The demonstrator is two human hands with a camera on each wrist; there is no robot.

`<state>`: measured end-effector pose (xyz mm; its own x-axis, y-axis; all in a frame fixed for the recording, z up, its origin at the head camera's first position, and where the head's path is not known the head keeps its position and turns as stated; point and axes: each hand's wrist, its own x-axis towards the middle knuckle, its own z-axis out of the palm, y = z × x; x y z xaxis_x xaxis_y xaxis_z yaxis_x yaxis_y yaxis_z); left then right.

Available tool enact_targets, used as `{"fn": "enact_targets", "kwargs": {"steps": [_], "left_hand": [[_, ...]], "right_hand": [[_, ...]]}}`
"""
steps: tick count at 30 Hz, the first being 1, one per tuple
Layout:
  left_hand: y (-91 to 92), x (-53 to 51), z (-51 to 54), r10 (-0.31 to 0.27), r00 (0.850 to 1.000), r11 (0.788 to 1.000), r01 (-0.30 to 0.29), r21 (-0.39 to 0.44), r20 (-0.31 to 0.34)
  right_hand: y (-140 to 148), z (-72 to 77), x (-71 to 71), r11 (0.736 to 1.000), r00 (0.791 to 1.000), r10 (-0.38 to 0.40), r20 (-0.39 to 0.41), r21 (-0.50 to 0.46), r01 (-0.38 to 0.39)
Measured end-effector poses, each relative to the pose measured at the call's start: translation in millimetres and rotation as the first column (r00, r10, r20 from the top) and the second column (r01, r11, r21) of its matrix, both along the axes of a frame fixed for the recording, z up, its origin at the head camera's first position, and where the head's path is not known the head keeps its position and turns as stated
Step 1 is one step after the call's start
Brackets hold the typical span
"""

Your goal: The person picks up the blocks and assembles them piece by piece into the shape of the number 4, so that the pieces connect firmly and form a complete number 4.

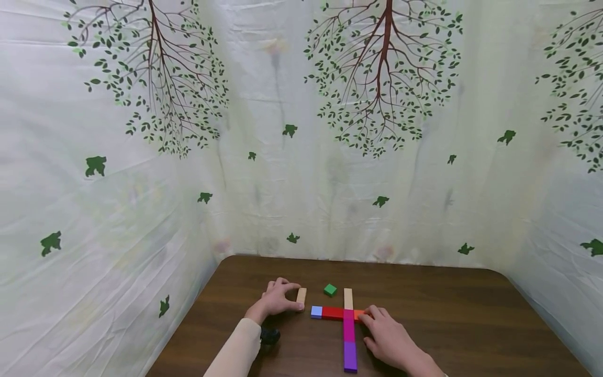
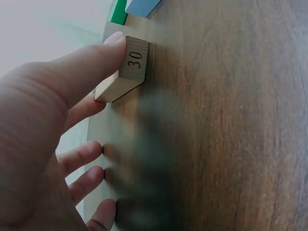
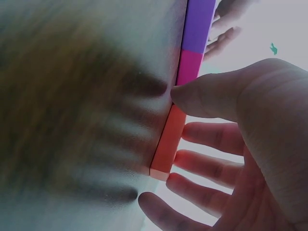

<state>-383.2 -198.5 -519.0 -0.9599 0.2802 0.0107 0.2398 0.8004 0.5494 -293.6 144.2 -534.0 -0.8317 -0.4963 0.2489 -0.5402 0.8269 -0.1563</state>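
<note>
My left hand (image 1: 278, 299) pinches a plain wooden block (image 1: 301, 298) lengthwise, thumb at its near end and index finger toward its far end. The left wrist view shows "30" printed on the end of this wooden block (image 2: 135, 60); the other fingers are spread. At the right, my right hand (image 1: 388, 337) touches an orange block (image 1: 358, 315), partly hidden under the fingertips. Its thumb lies apart on the near side, beside a magenta block (image 1: 348, 327). In the right wrist view, loosely extended fingers reach behind the orange block (image 3: 168, 139).
A red block (image 1: 332, 313) and a light blue block (image 1: 316, 312) run left of the magenta one. Another wooden block (image 1: 348, 298) lies beyond it, a purple block (image 1: 350, 357) nearer. A green block (image 1: 330, 289) sits apart on the brown table (image 1: 447, 303), before a leaf-patterned curtain (image 1: 330, 209).
</note>
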Motion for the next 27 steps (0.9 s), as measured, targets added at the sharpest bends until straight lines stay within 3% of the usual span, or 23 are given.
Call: {"fn": "enact_targets", "kwargs": {"steps": [8, 16, 22, 27], "left_hand": [[2.3, 1.9, -4.0, 0.023, 0.999, 1.0, -0.023, 0.001, -0.033], [7.3, 6.8, -5.4, 0.018, 0.994, 1.0, -0.017, 0.016, -0.107], [10.0, 10.9, -8.1, 0.024, 0.993, 0.996, -0.014, 0.084, -0.114], [14.4, 14.8, -9.3, -0.014, 0.989, 0.986, 0.038, 0.16, -0.146]], "right_hand": [[0, -0.7, 2.6, 1.0, 0.999, 0.013, -0.032, -0.011, -0.014], [0, -1.5, 0.6, 1.0, 0.999, 0.013, -0.03, -0.006, -0.014], [-2, 0.0, 0.9, 1.0, 1.0, -0.011, 0.029, 0.008, 0.011], [-2, 1.0, 1.7, 1.0, 1.0, -0.006, 0.022, 0.004, 0.006]]}}
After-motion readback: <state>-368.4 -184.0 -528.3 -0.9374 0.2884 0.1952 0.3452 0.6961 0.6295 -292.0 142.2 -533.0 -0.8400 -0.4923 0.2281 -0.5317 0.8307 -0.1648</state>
